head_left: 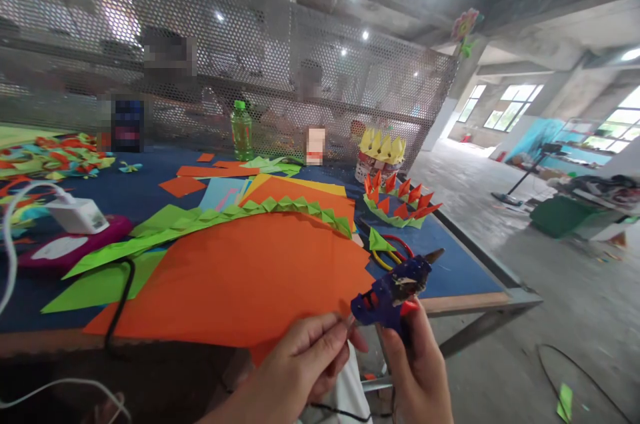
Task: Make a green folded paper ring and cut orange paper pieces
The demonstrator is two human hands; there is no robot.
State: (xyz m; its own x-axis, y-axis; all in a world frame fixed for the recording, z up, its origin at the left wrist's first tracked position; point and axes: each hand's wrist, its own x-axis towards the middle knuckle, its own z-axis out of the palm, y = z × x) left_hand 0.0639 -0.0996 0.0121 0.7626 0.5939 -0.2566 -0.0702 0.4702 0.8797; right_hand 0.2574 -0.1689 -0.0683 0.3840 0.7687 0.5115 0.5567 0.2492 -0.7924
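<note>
My right hand (417,361) is closed around the handle of a blue hot glue gun (395,291), its nozzle tilted up to the right. My left hand (320,351) pinches a thin, pale stick, apparently a glue stick (349,323), at the rear end of the gun. Beneath and behind the hands lies a large orange paper sheet (250,277) that overhangs the table's front edge. Across it runs a folded green paper strip (280,206) with a row of points. Scissors (387,252) with red and yellow handles rest beyond the gun, partly under a green paper triangle (380,241).
On the blue table (465,271) stand a paper crown with red points (400,201), a yellow crown (383,147) on a container, and a green bottle (242,131). A power strip (75,241) with a white charger (80,215) sits left. A perforated metal screen (280,64) borders the back.
</note>
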